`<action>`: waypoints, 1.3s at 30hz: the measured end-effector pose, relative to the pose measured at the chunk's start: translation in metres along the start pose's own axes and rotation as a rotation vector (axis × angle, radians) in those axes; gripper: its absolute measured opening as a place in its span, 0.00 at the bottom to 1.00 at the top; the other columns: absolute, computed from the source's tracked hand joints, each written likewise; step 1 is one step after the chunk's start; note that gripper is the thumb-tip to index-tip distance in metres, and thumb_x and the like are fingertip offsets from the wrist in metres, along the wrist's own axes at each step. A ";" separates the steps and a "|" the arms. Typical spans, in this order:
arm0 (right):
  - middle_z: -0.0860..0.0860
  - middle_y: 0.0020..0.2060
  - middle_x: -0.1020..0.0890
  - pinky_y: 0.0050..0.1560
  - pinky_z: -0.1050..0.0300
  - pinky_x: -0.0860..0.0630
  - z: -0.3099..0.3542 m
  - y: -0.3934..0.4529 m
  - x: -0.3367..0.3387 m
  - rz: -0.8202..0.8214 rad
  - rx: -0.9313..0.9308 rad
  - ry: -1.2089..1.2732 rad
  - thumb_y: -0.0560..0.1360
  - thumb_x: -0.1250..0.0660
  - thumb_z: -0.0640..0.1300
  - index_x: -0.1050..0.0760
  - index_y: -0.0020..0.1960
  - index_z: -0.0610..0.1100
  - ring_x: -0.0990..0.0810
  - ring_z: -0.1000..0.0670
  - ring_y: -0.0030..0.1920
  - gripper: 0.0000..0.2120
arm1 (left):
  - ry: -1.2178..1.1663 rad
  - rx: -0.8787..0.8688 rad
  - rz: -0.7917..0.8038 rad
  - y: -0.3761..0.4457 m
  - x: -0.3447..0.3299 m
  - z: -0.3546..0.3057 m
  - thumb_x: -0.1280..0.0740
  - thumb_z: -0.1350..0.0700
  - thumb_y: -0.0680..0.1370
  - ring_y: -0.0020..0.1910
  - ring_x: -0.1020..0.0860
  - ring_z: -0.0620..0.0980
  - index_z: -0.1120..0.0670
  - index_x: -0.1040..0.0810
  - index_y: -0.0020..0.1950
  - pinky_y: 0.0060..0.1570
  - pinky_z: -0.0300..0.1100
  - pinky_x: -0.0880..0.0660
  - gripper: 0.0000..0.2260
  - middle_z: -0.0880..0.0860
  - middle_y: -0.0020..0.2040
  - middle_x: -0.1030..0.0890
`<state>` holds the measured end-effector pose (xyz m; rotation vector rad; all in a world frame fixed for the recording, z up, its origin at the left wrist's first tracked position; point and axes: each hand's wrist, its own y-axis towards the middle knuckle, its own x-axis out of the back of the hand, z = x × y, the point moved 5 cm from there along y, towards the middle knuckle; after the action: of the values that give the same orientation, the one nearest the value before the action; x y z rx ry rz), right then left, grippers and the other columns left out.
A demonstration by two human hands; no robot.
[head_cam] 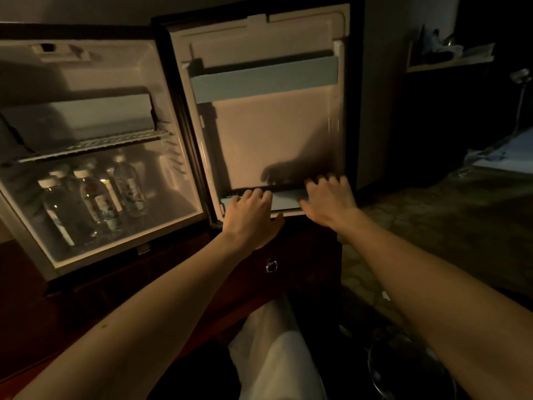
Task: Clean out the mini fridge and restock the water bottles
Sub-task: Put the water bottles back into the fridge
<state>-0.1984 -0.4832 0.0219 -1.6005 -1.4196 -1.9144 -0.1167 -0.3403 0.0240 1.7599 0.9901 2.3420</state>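
Observation:
The mini fridge (161, 82) stands open in a dark wooden cabinet, its door (268, 134) swung out to the right. Several clear water bottles (96, 197) with white caps stand upright on the fridge floor under a wire shelf (95, 145). My left hand (251, 215) grips the left part of the door's lower shelf rail (284, 197), fingers curled over its top edge. My right hand (328, 197) holds the right part of the same rail, fingers over the edge. The door's upper shelf rail (265, 79) is pale blue.
A drawer with a round metal pull (271, 266) sits below the door. A pale cloth (277, 356) lies over my lap. Patterned carpet (432, 209) spreads to the right, with a bed edge (501, 157) and a dark shelf of items (444, 50) beyond.

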 end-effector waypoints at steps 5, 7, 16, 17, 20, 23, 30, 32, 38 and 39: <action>0.47 0.45 0.18 0.52 0.48 0.30 0.020 -0.021 0.025 -0.264 0.131 0.007 0.80 0.44 0.58 0.23 0.49 0.47 0.21 0.46 0.48 0.17 | 0.030 0.037 -0.022 -0.016 0.016 0.026 0.39 0.39 0.79 0.59 0.24 0.52 0.52 0.28 0.65 0.58 0.49 0.27 0.22 0.52 0.60 0.22; 0.46 0.46 0.19 0.48 0.50 0.32 0.026 -0.034 0.038 -0.476 0.183 0.029 0.78 0.41 0.54 0.24 0.50 0.45 0.23 0.45 0.47 0.14 | 0.038 0.049 -0.034 -0.019 0.023 0.033 0.41 0.37 0.79 0.56 0.23 0.51 0.53 0.28 0.64 0.56 0.48 0.27 0.22 0.53 0.57 0.22; 0.41 0.77 0.48 0.70 0.42 0.37 -0.020 -0.074 0.053 -0.269 -0.392 0.460 0.80 0.39 0.55 0.42 0.77 0.47 0.47 0.38 0.76 0.29 | -0.078 -0.150 -0.046 -0.021 0.033 -0.022 0.43 0.37 0.80 0.58 0.24 0.52 0.51 0.32 0.70 0.59 0.48 0.27 0.24 0.53 0.61 0.23; 0.42 0.78 0.51 0.71 0.43 0.37 -0.019 -0.076 0.052 -0.214 -0.382 0.516 0.81 0.39 0.54 0.44 0.78 0.48 0.49 0.38 0.77 0.29 | -0.085 -0.172 -0.057 -0.022 0.034 -0.028 0.43 0.38 0.80 0.58 0.24 0.52 0.51 0.33 0.70 0.59 0.48 0.27 0.24 0.53 0.61 0.23; 0.42 0.78 0.50 0.69 0.39 0.32 -0.019 -0.082 0.055 -0.264 -0.380 0.657 0.79 0.34 0.52 0.48 0.79 0.51 0.42 0.38 0.75 0.35 | -0.103 -0.221 -0.070 -0.022 0.039 -0.041 0.43 0.38 0.80 0.57 0.24 0.51 0.52 0.33 0.69 0.57 0.47 0.26 0.24 0.53 0.61 0.24; 0.44 0.77 0.45 0.70 0.42 0.34 -0.034 -0.085 0.051 -0.275 -0.525 0.869 0.76 0.32 0.56 0.51 0.79 0.46 0.41 0.41 0.75 0.41 | -0.123 -0.252 -0.071 -0.022 0.045 -0.049 0.42 0.38 0.80 0.56 0.24 0.51 0.52 0.33 0.69 0.56 0.47 0.26 0.24 0.53 0.60 0.24; 0.44 0.63 0.22 0.60 0.53 0.28 -0.053 -0.070 0.037 -0.090 -0.644 1.166 0.73 0.32 0.65 0.28 0.68 0.39 0.25 0.42 0.65 0.36 | -0.097 -0.310 -0.119 -0.032 0.061 -0.050 0.41 0.39 0.80 0.53 0.24 0.50 0.53 0.31 0.66 0.53 0.44 0.28 0.22 0.52 0.57 0.24; 0.45 0.62 0.22 0.61 0.51 0.27 -0.052 -0.068 0.038 -0.065 -0.616 1.203 0.71 0.32 0.68 0.26 0.68 0.39 0.24 0.42 0.64 0.38 | -0.105 -0.303 -0.128 -0.032 0.066 -0.048 0.41 0.40 0.80 0.52 0.25 0.49 0.53 0.31 0.66 0.52 0.44 0.29 0.21 0.52 0.57 0.24; 0.44 0.67 0.25 0.62 0.52 0.32 -0.052 -0.079 0.047 -0.107 -0.590 1.268 0.75 0.33 0.62 0.30 0.71 0.42 0.28 0.43 0.67 0.33 | -0.083 -0.340 -0.180 -0.032 0.082 -0.060 0.39 0.42 0.79 0.54 0.25 0.51 0.53 0.31 0.68 0.50 0.44 0.28 0.22 0.53 0.60 0.24; 0.44 0.67 0.26 0.61 0.53 0.33 -0.050 -0.081 0.047 -0.112 -0.601 1.269 0.76 0.34 0.62 0.30 0.71 0.41 0.28 0.42 0.67 0.32 | -0.066 -0.370 -0.204 -0.034 0.086 -0.066 0.38 0.42 0.79 0.56 0.25 0.51 0.53 0.31 0.69 0.51 0.44 0.27 0.23 0.54 0.62 0.25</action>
<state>-0.3037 -0.4670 0.0263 -0.1332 -0.3930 -2.7032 -0.2160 -0.3090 0.0696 1.5074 0.6392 2.1555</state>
